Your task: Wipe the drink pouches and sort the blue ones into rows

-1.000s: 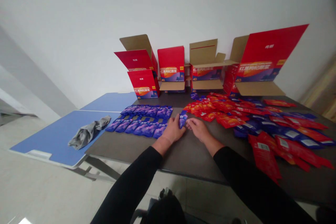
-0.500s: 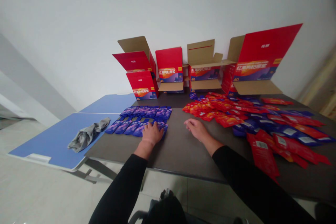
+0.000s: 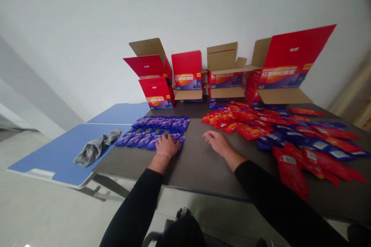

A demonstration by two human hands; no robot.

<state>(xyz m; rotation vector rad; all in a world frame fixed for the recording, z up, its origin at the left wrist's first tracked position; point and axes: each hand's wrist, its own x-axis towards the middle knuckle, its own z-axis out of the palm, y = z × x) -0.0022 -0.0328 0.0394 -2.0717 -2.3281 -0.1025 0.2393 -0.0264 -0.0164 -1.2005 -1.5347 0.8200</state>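
Observation:
Small purple pouches lie side by side in a row on the dark tabletop, with a second row of purple pouches just behind. Over the right end of the front row rests my left hand, palm down, fingers spread on the pouches and partly covering them. My right hand sits on the table between these rows and a loose heap of pouches. Its fingers are curled together, and nothing shows in them. Nearest to it in the heap are red pouches.
Opened red cartons stand along the wall at the back, flaps up or folded forward. Mixed red and blue pouches spread across the right side. A grey cloth lies on the blue table at the left.
Both hands stay almost where they were, the left still on the front row of pouches. The view has shifted very slightly.

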